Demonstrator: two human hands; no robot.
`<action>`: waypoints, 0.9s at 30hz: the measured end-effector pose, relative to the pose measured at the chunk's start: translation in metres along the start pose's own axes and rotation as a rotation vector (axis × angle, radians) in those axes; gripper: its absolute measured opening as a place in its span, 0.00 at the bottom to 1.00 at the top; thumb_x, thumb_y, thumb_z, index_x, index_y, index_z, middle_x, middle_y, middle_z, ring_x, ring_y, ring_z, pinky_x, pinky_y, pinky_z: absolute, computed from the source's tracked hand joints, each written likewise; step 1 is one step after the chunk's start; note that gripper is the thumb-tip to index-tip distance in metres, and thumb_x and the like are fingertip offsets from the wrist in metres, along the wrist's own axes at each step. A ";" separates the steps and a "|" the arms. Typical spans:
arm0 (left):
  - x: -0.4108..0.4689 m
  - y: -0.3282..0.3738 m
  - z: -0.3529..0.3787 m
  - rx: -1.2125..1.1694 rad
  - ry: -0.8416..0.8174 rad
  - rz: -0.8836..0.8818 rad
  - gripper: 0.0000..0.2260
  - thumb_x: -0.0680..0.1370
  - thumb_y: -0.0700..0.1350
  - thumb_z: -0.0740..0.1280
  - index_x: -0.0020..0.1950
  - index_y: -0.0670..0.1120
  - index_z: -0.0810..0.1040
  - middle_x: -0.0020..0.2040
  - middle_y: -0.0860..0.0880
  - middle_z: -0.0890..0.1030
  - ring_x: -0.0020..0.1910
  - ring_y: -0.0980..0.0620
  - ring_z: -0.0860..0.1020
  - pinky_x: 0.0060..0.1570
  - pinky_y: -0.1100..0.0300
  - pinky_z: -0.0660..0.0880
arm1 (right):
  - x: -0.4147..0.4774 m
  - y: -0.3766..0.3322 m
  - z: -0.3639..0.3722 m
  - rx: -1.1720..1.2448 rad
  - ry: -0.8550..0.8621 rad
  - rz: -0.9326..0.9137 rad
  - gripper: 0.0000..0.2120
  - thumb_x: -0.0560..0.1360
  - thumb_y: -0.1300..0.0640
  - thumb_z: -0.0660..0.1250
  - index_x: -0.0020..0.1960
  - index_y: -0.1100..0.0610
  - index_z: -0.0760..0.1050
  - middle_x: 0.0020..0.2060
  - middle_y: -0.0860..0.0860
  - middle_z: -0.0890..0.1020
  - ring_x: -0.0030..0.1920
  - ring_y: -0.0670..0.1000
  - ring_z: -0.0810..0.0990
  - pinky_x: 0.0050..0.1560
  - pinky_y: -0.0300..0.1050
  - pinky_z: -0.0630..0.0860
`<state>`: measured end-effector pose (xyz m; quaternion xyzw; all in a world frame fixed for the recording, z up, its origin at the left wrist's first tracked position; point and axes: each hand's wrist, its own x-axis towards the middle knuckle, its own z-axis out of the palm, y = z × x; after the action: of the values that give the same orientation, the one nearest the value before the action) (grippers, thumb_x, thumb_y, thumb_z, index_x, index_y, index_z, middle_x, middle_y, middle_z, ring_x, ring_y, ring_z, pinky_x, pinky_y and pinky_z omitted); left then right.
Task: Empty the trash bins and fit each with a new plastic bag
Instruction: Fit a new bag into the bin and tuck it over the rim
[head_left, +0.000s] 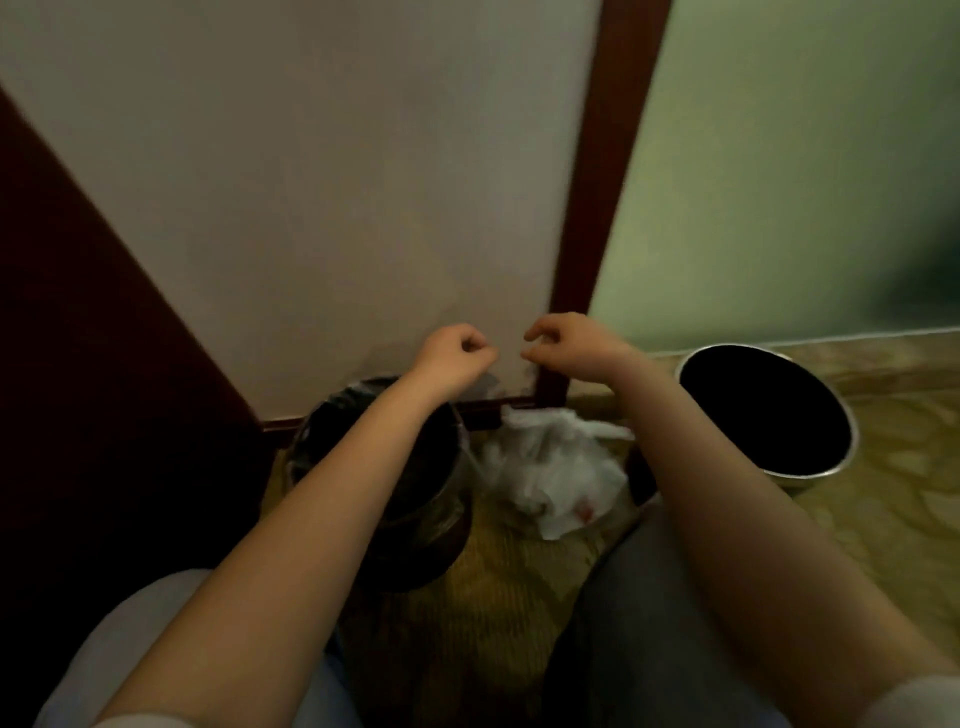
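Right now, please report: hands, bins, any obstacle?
Left hand and right hand raised, fingers curled; grip unclear. Left bin seems lined, right bin bare. White bag on floor between them.

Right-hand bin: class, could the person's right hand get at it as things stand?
Probably yes. The bin sits open on the floor beside the right arm, and nothing lies between it and the right hand.

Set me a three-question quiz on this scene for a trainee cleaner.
1. True or false: the crumpled white bag lies on the floor between the left bin and the right bin.
2. Which bin shows a bare metal rim? A) left bin B) right bin
3. Fill in: the fingers of the left hand and right hand are ____ (curled or straight).
Key: 1 true; 2 B; 3 curled.
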<state>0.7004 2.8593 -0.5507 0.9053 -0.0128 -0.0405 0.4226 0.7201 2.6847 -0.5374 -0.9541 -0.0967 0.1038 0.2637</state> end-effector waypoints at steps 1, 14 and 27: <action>0.006 0.014 0.009 -0.031 -0.003 0.013 0.09 0.77 0.42 0.68 0.53 0.38 0.80 0.46 0.44 0.79 0.47 0.49 0.75 0.44 0.61 0.67 | -0.005 0.012 -0.011 0.047 0.063 0.028 0.17 0.76 0.50 0.69 0.61 0.58 0.78 0.46 0.52 0.79 0.50 0.52 0.78 0.53 0.44 0.73; 0.055 0.149 0.183 -0.024 -0.371 0.066 0.17 0.77 0.44 0.69 0.63 0.39 0.76 0.60 0.42 0.78 0.60 0.46 0.75 0.58 0.59 0.70 | -0.111 0.238 -0.094 0.152 0.404 0.601 0.19 0.76 0.49 0.66 0.64 0.56 0.74 0.59 0.56 0.79 0.59 0.57 0.77 0.56 0.48 0.74; 0.060 0.128 0.275 0.117 -0.538 -0.020 0.33 0.77 0.36 0.66 0.77 0.42 0.52 0.68 0.41 0.68 0.66 0.43 0.70 0.55 0.59 0.69 | -0.150 0.333 -0.034 0.377 0.215 0.773 0.32 0.78 0.48 0.61 0.78 0.51 0.51 0.61 0.62 0.78 0.55 0.62 0.81 0.53 0.54 0.78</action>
<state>0.7384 2.5635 -0.6322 0.8850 -0.1179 -0.2826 0.3507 0.6281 2.3519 -0.6610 -0.8608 0.3158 0.1107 0.3835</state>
